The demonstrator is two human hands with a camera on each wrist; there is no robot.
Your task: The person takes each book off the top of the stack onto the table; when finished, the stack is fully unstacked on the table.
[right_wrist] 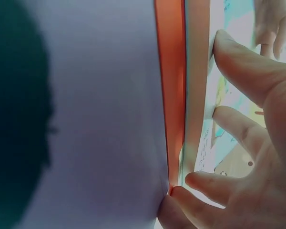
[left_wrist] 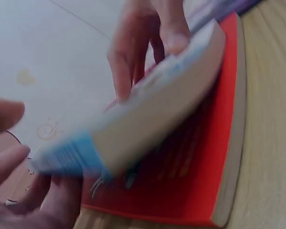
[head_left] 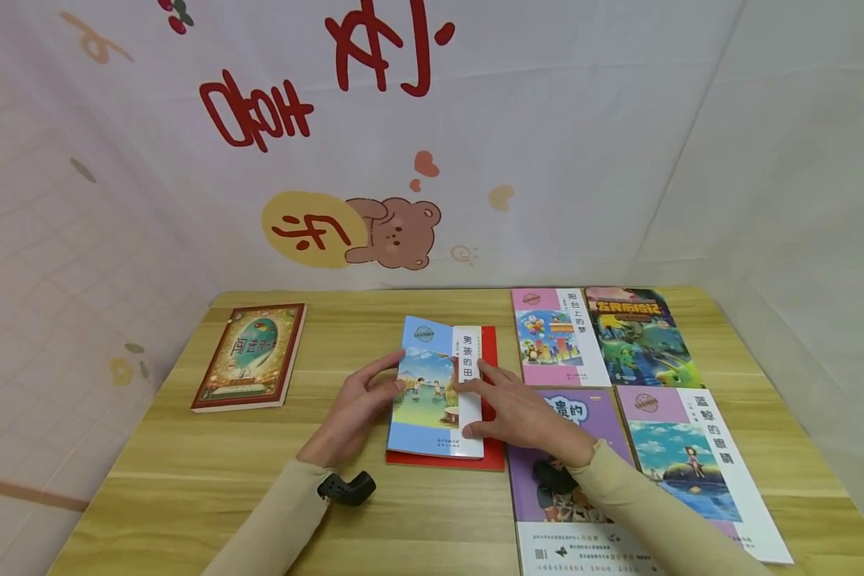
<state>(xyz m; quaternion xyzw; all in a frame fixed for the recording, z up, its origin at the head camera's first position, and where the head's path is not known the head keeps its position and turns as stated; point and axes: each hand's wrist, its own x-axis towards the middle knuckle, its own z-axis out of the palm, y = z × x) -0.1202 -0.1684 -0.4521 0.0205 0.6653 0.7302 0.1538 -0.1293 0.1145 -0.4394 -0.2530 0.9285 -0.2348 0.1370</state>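
Note:
A blue picture-cover book (head_left: 428,400) with a white strip lies tilted on a red book (head_left: 495,448), its left side raised. In the left wrist view the blue book (left_wrist: 133,129) is blurred, with a gap above the red book (left_wrist: 224,143). My left hand (head_left: 356,404) touches the raised left edge; its fingers lie at the corner and its thumb stands apart. Spread over the right side, my right hand (head_left: 522,408) rests its fingertips on the white strip. In the right wrist view, the fingers of the right hand (right_wrist: 257,143) lie along the book's edge.
A brown-framed book (head_left: 252,356) lies at the table's left. On the right are a pink-and-white book (head_left: 558,336), a green cartoon book (head_left: 644,336), a purple book (head_left: 540,496) under the right forearm, and a blue-sea book (head_left: 698,472). A printed cloth (head_left: 569,144) hangs behind.

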